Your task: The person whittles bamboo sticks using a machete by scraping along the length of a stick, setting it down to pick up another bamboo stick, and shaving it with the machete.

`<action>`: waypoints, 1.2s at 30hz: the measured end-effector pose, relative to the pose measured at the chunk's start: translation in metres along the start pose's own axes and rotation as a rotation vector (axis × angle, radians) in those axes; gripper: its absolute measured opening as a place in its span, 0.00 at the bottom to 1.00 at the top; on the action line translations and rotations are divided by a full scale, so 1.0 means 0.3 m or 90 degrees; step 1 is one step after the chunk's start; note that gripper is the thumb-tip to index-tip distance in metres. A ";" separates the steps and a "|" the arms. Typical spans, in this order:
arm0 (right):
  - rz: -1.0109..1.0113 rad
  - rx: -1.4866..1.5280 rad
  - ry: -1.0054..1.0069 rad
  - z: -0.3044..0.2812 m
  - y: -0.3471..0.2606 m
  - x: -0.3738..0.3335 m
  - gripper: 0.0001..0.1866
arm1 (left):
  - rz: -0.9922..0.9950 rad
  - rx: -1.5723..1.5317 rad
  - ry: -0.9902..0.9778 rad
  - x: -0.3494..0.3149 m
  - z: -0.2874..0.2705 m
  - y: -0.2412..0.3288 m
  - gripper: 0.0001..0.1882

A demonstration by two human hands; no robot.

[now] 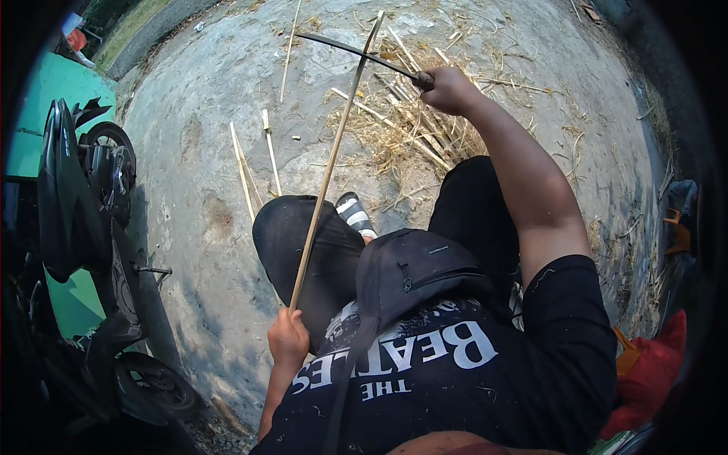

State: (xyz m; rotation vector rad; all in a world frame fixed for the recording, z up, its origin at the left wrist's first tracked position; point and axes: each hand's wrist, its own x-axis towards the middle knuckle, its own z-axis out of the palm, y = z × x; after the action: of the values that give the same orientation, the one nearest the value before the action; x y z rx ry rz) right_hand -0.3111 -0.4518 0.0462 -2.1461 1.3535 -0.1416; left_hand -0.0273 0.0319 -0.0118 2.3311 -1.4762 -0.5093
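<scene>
A long, thin bamboo strip [332, 171] slants away from me across my left knee. My left hand [289, 339] is closed around its near end, low beside my body. My right hand [453, 91] grips the dark handle of a long knife [330, 44] with a narrow, slightly curved blade. Near the strip's far end, the blade crosses it and appears to touch it. Beneath my right hand, a pile of bamboo shavings and split pieces [413, 129] covers the ground.
Loose bamboo strips [243, 168] lie left of my knee, with another strip [290, 53] farther off. A parked black motorbike [72, 205] stands along the left. My sandalled foot [354, 214] rests on rough concrete [201, 98]. Red cloth [656, 371] lies at the right.
</scene>
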 end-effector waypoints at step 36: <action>-0.181 0.845 0.158 0.005 0.122 -0.137 0.20 | -0.025 0.039 0.163 -0.045 -0.039 0.163 0.14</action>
State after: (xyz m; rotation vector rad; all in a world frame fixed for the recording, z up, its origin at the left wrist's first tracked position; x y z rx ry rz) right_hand -0.3589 -0.4274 0.0343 -1.1365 0.6515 -1.0957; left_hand -0.0657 0.0256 0.0227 2.3718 -1.3456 -0.1670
